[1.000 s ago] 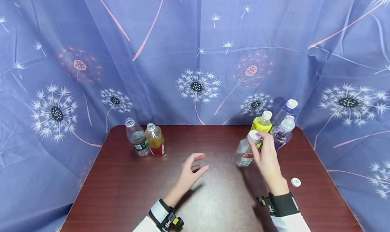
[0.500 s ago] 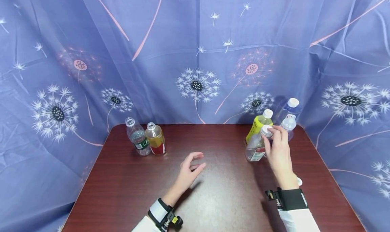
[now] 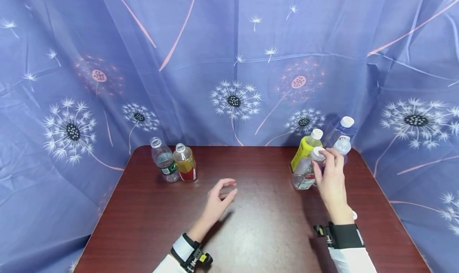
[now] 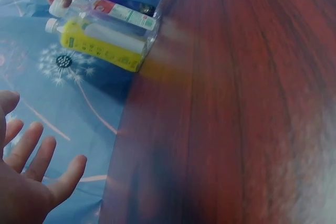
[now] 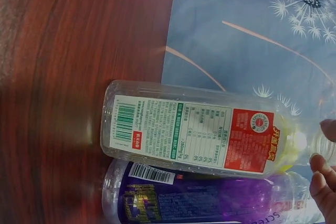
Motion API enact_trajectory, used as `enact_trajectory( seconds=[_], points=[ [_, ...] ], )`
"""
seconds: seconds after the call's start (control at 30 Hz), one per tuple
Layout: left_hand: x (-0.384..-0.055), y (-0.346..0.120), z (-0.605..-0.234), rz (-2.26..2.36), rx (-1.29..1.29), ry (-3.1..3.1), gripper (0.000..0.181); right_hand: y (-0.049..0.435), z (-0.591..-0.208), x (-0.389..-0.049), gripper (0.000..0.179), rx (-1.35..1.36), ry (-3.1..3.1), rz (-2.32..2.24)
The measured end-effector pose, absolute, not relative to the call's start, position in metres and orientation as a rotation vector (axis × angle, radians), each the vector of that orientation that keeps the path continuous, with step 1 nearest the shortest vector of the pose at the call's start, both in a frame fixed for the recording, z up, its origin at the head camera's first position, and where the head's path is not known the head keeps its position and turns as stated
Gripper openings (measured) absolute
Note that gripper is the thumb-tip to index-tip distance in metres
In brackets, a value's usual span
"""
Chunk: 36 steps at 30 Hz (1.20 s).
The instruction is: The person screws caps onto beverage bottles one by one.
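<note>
With thumb and fingertips, my right hand (image 3: 331, 181) pinches the white-capped top of a clear plastic bottle (image 3: 304, 172). The bottle carries a red and white label (image 5: 194, 135) and appears upright on the table. Close behind it stands a yellow-labelled bottle (image 3: 301, 153); a purple-labelled bottle (image 5: 210, 198) is beside it, mostly hidden by my hand in the head view. A blue-tinted bottle (image 3: 340, 132) with a white cap is at the back. My left hand (image 3: 216, 203) hovers above the table's middle, fingers loosely bent and holding nothing.
Two uncapped bottles stand at the table's back left: a clear green-labelled bottle (image 3: 165, 163) and a bottle with a yellow and red label (image 3: 185, 165). A loose white cap (image 3: 354, 215) lies partly hidden by my right wrist. A blue curtain (image 3: 179, 97) hangs behind the table (image 3: 258, 225).
My right hand has carried the clear bottle rightward and slightly back, up beside the yellow and purple bottles; over the last half second it barely moves. My left hand has drifted slightly left.
</note>
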<state>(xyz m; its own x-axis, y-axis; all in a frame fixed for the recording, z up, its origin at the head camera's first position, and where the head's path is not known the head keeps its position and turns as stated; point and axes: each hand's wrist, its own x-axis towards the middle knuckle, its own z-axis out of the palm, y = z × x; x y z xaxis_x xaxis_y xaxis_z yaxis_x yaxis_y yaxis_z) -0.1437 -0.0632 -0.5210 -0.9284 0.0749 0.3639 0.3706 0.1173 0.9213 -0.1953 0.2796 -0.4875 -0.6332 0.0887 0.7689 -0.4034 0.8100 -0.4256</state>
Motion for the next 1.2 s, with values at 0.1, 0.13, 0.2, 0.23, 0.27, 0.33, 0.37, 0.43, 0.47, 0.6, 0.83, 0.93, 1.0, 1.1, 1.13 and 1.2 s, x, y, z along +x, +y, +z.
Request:
enact_trajectory(
  seconds=[0.1,0.13,0.2,0.23,0.27,0.33,0.37,0.43,0.47,0.6,0.83,0.93,1.0,1.1,1.13,1.2],
  points=[
    [-0.144,-0.071,-0.517,-1.865,-0.410,-2.140,0.029,0.278,-0.487,-0.190,0.047,0.223,-2.143,0.749],
    [-0.145,-0.075,-0.516,-1.853,-0.398,-2.125,0.029,0.278,-0.486,-0.188,0.047,0.219,-2.131,0.757],
    [-0.146,-0.083,-0.512,-1.829,-0.377,-2.082,0.028,0.276,-0.485,-0.184,0.046,0.217,-2.093,0.781],
    [-0.147,-0.087,-0.510,-1.815,-0.360,-2.062,0.027,0.275,-0.484,-0.181,0.044,0.218,-2.072,0.790],
    [-0.147,-0.091,-0.508,-1.799,-0.342,-2.041,0.027,0.274,-0.483,-0.179,0.043,0.221,-2.053,0.801],
    [-0.150,-0.101,-0.506,-1.764,-0.299,-1.994,0.026,0.271,-0.481,-0.176,0.039,0.240,-2.013,0.821],
    [-0.151,-0.106,-0.505,-1.749,-0.277,-1.966,0.026,0.269,-0.480,-0.174,0.037,0.252,-1.999,0.828],
    [-0.153,-0.116,-0.504,-1.726,-0.228,-1.900,0.026,0.265,-0.478,-0.171,0.034,0.288,-1.970,0.842],
    [-0.156,-0.122,-0.505,-1.715,-0.207,-1.862,0.026,0.263,-0.478,-0.169,0.033,0.311,-1.958,0.847],
    [-0.163,-0.147,-0.505,-1.656,-0.103,-1.704,0.028,0.254,-0.477,-0.165,0.033,0.397,-1.934,0.860],
    [-0.187,-0.193,-0.504,-1.456,0.081,-1.511,0.037,0.244,-0.481,-0.163,0.034,0.460,-1.929,0.877],
    [-0.202,-0.212,-0.512,-1.387,0.150,-1.591,0.059,0.242,-0.482,-0.161,0.033,0.479,-1.925,0.909],
    [-0.210,-0.222,-0.518,-1.385,0.189,-1.680,0.073,0.239,-0.481,-0.160,0.033,0.490,-1.925,0.933],
    [-0.217,-0.232,-0.527,-1.446,0.224,-1.795,0.087,0.236,-0.479,-0.159,0.034,0.507,-1.929,0.956],
    [-0.219,-0.233,-0.528,-1.474,0.231,-1.822,0.089,0.234,-0.478,-0.159,0.034,0.512,-1.925,0.959],
    [-0.221,-0.232,-0.530,-1.520,0.240,-1.851,0.089,0.232,-0.476,-0.158,0.033,0.520,-1.911,0.957]
  ],
)
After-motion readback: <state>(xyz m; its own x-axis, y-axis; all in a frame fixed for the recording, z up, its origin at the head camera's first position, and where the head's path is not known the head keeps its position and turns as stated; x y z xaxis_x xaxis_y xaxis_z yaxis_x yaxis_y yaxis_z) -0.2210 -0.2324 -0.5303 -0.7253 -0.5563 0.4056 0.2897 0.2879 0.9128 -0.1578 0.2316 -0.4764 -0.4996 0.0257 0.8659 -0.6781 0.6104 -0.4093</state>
